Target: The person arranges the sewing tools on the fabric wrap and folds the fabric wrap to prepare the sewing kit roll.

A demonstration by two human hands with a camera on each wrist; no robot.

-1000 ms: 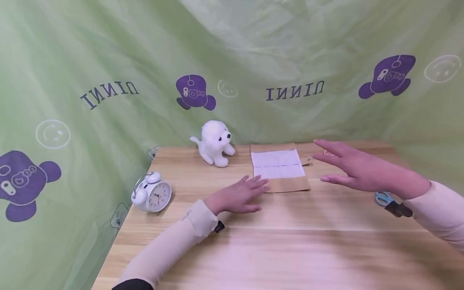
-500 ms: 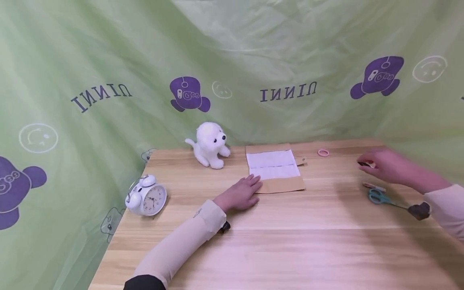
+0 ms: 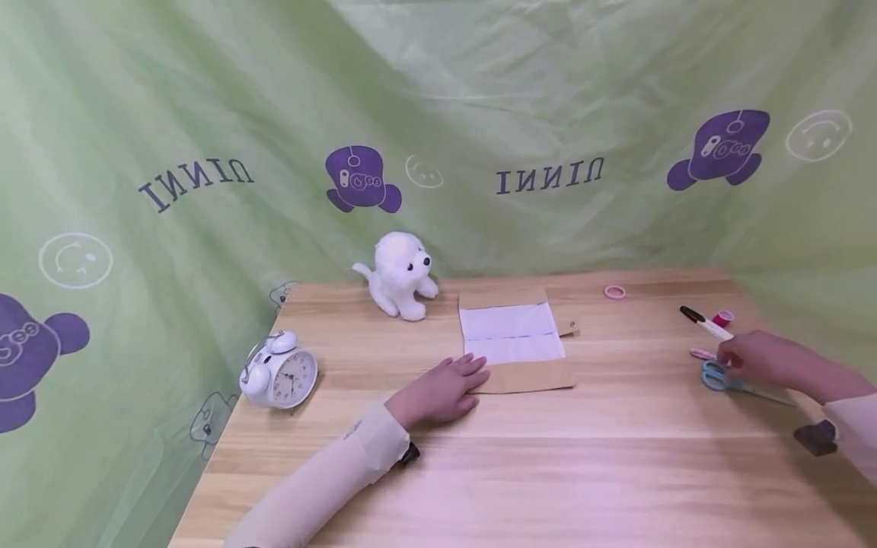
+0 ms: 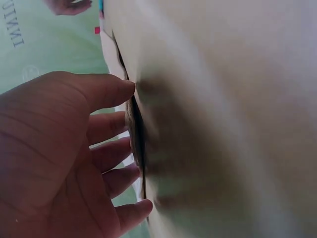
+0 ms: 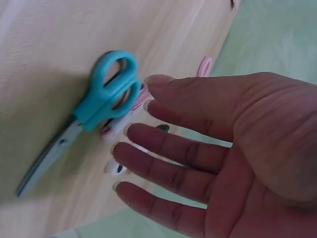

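My left hand rests its fingers on the near left corner of a brown fold-open case with a white lining. In the left wrist view its thumb lies at the case's edge, the fingers fairly straight. My right hand hovers over blue-handled scissors; its slightly bent fingers spread beside the handles in the right wrist view. Thumb and index tips come near a thin pink-and-white bundle, partly hidden behind the scissors. A white pen with a black cap and a red thread spool lie just beyond.
A pink ring lies near the table's back edge. The white plush dog sits left of the case, and a white alarm clock stands at the left edge. A green printed curtain hangs behind the wooden table.
My left hand came down onto the case, which has slid toward me. My right hand moved right, then from the pen toward me to the scissors, leaving the pen on the table.
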